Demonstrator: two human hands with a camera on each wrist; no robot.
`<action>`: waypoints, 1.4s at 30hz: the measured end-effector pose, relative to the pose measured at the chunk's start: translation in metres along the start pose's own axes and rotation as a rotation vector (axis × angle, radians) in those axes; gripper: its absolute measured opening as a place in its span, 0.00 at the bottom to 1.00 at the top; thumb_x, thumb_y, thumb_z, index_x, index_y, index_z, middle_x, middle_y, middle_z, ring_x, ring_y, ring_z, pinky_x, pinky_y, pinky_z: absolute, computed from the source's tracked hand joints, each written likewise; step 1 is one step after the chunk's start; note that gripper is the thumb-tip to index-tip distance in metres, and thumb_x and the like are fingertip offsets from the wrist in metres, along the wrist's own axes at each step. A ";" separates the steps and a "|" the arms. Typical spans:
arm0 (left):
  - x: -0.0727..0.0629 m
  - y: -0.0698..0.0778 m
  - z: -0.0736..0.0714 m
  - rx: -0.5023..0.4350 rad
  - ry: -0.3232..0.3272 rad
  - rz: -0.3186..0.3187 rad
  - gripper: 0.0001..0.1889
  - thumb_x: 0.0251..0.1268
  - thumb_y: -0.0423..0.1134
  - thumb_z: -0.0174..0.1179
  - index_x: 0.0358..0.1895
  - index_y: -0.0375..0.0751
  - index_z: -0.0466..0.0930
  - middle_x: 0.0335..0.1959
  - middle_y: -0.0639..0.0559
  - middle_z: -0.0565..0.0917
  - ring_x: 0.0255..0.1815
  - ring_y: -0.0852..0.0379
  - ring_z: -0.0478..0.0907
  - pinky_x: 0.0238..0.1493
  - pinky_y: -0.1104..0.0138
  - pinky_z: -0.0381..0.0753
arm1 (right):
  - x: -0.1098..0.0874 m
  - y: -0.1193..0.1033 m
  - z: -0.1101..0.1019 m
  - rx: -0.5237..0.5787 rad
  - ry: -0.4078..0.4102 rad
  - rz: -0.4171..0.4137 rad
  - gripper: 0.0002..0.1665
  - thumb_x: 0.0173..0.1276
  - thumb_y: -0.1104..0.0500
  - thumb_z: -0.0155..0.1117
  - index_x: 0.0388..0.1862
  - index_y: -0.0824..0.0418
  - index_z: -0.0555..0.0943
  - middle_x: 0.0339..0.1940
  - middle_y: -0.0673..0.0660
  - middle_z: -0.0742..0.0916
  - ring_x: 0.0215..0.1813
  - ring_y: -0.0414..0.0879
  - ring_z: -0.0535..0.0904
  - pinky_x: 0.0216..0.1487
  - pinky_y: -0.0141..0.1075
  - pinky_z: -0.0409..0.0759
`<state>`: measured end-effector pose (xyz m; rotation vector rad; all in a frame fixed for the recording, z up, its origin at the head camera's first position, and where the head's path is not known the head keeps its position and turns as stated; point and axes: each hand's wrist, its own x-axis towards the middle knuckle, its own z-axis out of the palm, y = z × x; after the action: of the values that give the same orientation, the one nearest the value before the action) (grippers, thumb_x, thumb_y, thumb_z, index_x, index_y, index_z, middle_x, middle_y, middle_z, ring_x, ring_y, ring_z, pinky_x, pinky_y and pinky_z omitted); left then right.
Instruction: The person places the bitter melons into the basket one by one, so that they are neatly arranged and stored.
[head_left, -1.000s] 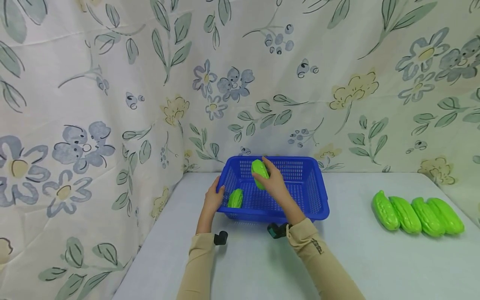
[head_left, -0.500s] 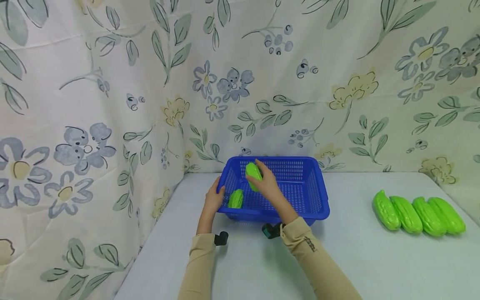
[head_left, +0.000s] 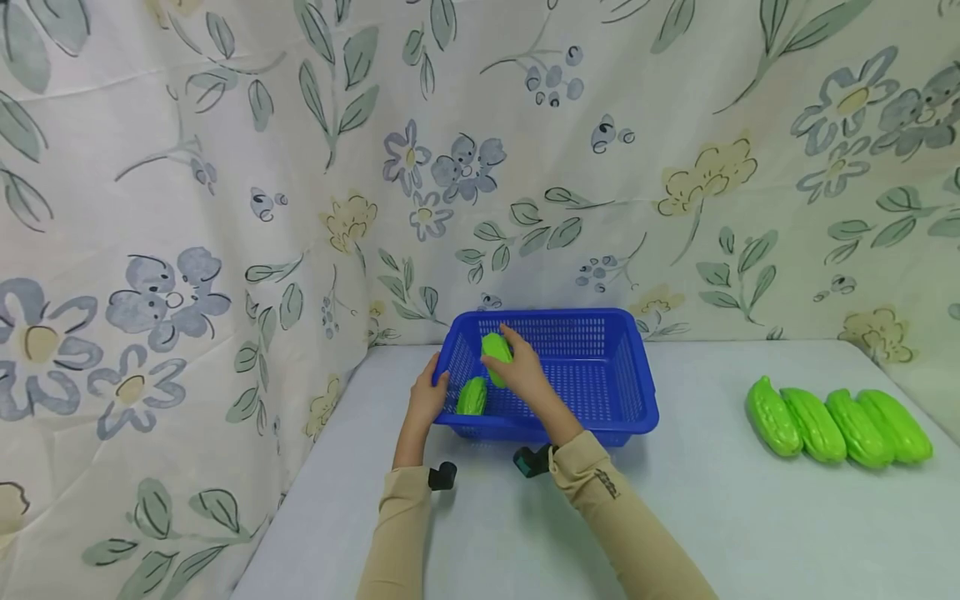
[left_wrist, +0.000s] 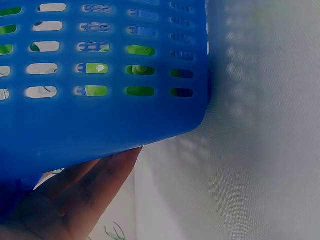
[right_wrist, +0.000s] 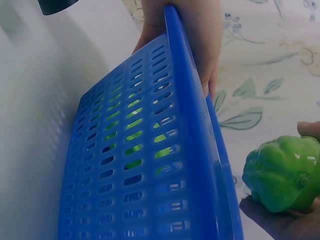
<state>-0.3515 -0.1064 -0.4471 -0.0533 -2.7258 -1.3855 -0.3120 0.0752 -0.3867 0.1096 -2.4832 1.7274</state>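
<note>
A blue perforated plastic basket (head_left: 546,430) stands on the table. My left hand (head_left: 427,397) grips its left rim; in the left wrist view those fingers (left_wrist: 107,182) lie against the outside of the wall. My right hand (head_left: 527,372) holds a bright green, ribbed bitter melon (head_left: 496,351) between thumb and fingers, over the left part of the basket. The right wrist view shows its lumpy end (right_wrist: 281,172) above the rim. Another bitter melon (head_left: 472,397) lies inside at the front left corner, partly hidden by the front wall.
Several more bitter melons (head_left: 836,427) lie side by side on the white table (head_left: 697,508), to the right of the basket. A floral curtain (head_left: 600,167) hangs behind and along the left. A dark camera mount sits at each wrist.
My right hand has moved left and slightly down with the bitter melon, closer to the one in the basket. The left hand has stayed on the rim.
</note>
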 end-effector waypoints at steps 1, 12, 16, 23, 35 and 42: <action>0.000 0.000 0.000 -0.002 0.002 0.000 0.28 0.76 0.38 0.45 0.76 0.38 0.55 0.72 0.31 0.65 0.72 0.31 0.63 0.69 0.39 0.64 | 0.000 0.000 0.000 -0.010 0.001 0.000 0.42 0.70 0.58 0.63 0.77 0.63 0.56 0.76 0.66 0.66 0.76 0.62 0.62 0.73 0.54 0.65; 0.002 0.003 -0.001 -0.002 0.002 0.011 0.28 0.77 0.39 0.45 0.76 0.38 0.55 0.72 0.31 0.65 0.72 0.31 0.63 0.69 0.39 0.64 | 0.004 0.000 0.003 -0.059 0.012 0.026 0.41 0.70 0.58 0.62 0.76 0.66 0.57 0.77 0.67 0.65 0.77 0.63 0.60 0.74 0.55 0.63; 0.001 0.003 0.000 0.007 -0.003 0.010 0.28 0.77 0.38 0.45 0.76 0.37 0.55 0.72 0.30 0.65 0.72 0.31 0.63 0.68 0.39 0.65 | 0.005 0.001 0.003 -0.078 0.013 0.058 0.41 0.70 0.58 0.62 0.76 0.66 0.57 0.76 0.67 0.65 0.77 0.63 0.60 0.74 0.56 0.63; 0.002 0.003 0.000 0.014 0.000 0.009 0.28 0.77 0.38 0.45 0.76 0.38 0.55 0.72 0.31 0.65 0.72 0.31 0.64 0.68 0.39 0.64 | 0.006 0.003 0.005 -0.105 0.005 0.087 0.41 0.70 0.57 0.62 0.76 0.65 0.57 0.76 0.68 0.65 0.76 0.64 0.60 0.73 0.56 0.64; -0.002 0.001 0.002 0.011 -0.008 0.004 0.28 0.77 0.39 0.45 0.76 0.38 0.54 0.72 0.31 0.65 0.72 0.31 0.64 0.68 0.38 0.65 | 0.007 0.008 0.007 -0.128 -0.030 0.133 0.42 0.69 0.58 0.63 0.76 0.69 0.57 0.75 0.70 0.65 0.76 0.66 0.61 0.73 0.56 0.64; -0.002 0.002 0.003 0.024 -0.005 0.012 0.28 0.78 0.39 0.45 0.76 0.38 0.55 0.72 0.30 0.65 0.71 0.31 0.64 0.67 0.38 0.66 | 0.007 0.012 0.009 -0.149 -0.051 0.192 0.43 0.69 0.56 0.63 0.76 0.68 0.56 0.75 0.70 0.65 0.75 0.66 0.61 0.72 0.57 0.64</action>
<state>-0.3500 -0.1029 -0.4477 -0.0715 -2.7403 -1.3516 -0.3210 0.0712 -0.4002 -0.1018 -2.7292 1.6157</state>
